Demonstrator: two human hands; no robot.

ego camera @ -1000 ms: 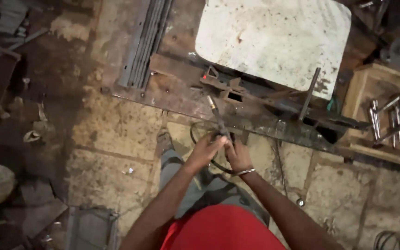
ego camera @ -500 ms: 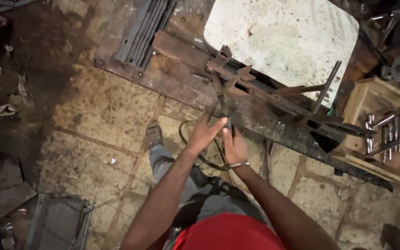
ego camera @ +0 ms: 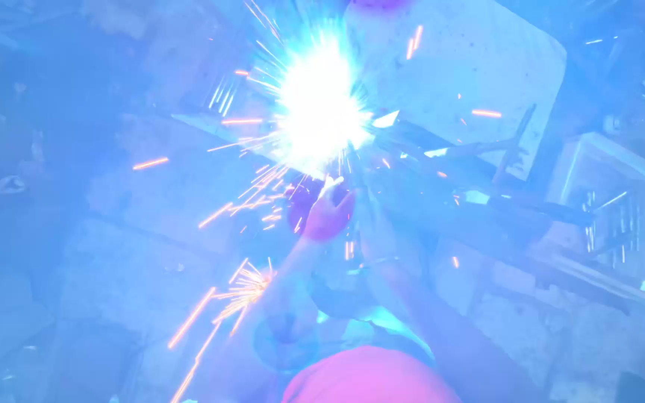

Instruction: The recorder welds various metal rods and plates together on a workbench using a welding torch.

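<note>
Both hands reach forward side by side, the left hand [ego camera: 328, 216] nearer the white arc [ego camera: 319, 112] that flares just beyond its fingertips on the long metal frame [ego camera: 479, 198] lying crosswise on the surface, the right hand [ego camera: 375, 224] alongside, their grips lost in the glare.
</note>
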